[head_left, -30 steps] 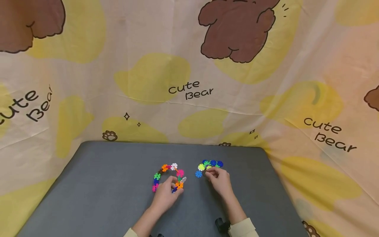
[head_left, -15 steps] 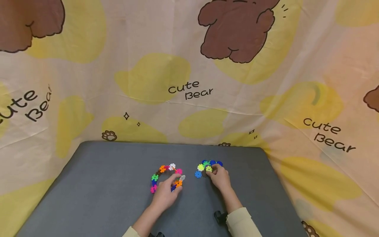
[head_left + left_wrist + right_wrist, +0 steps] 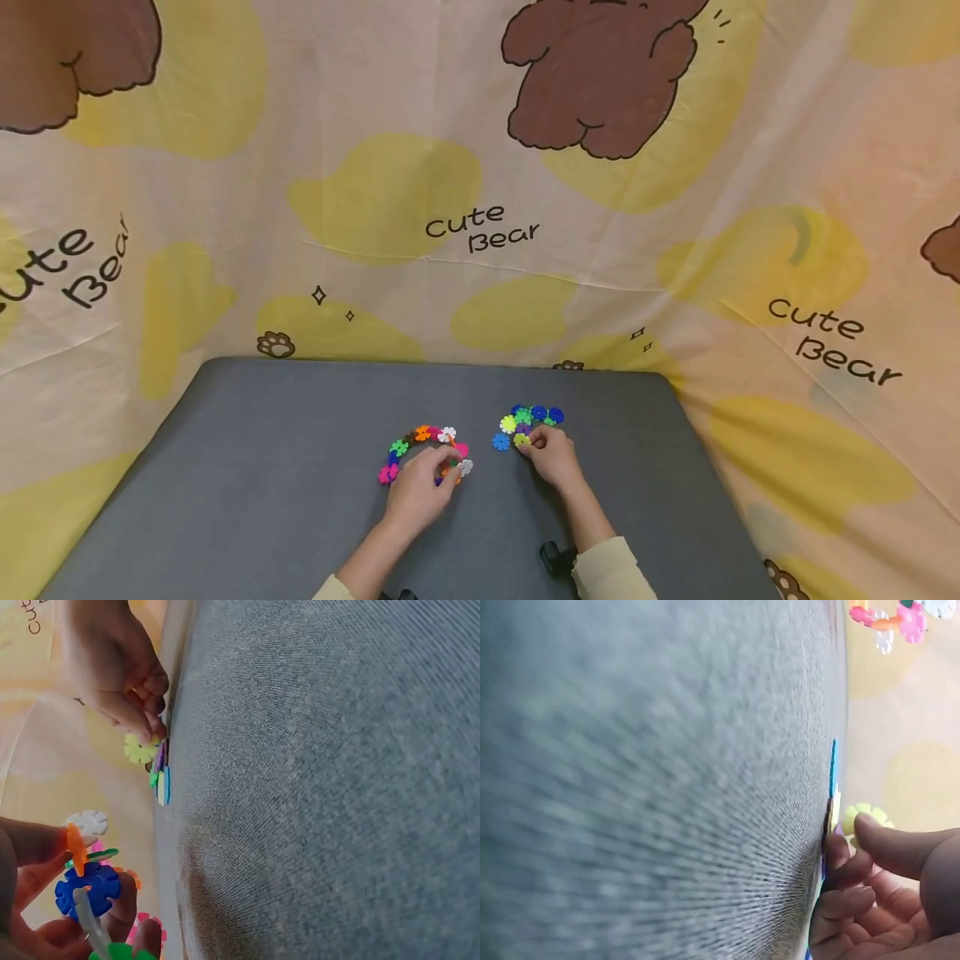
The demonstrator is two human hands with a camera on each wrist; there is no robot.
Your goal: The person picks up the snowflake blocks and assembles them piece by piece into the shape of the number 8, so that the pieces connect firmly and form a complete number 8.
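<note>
My left hand (image 3: pixel 422 487) grips a curved chain of interlocking snowflake discs (image 3: pixel 399 448) in pink, blue, green, orange and white. Close up in the left wrist view, a blue disc (image 3: pixel 97 889) and an orange disc (image 3: pixel 76 849) sit between the thumb and fingers. Over on the right, my right hand (image 3: pixel 557 458) pinches a yellow disc (image 3: pixel 521 440) between thumb and fingertip, close over a small pile of loose discs (image 3: pixel 522 415). That yellow disc (image 3: pixel 866 815) stands on edge at the thumb tip in the right wrist view; its lower part is hidden by the fingers.
The loose discs lie on a grey cloth-covered table (image 3: pixel 262 500); a light blue disc (image 3: pixel 501 442) is at the pile's near left. A patterned curtain (image 3: pixel 480 167) hangs behind the table. Black wrist gear (image 3: pixel 557 558) shows by the right sleeve.
My right hand has drawn the yellow disc slightly nearer, uncovering a purple disc in the pile. The chain in my left hand has tilted, its far side coming a little nearer.
</note>
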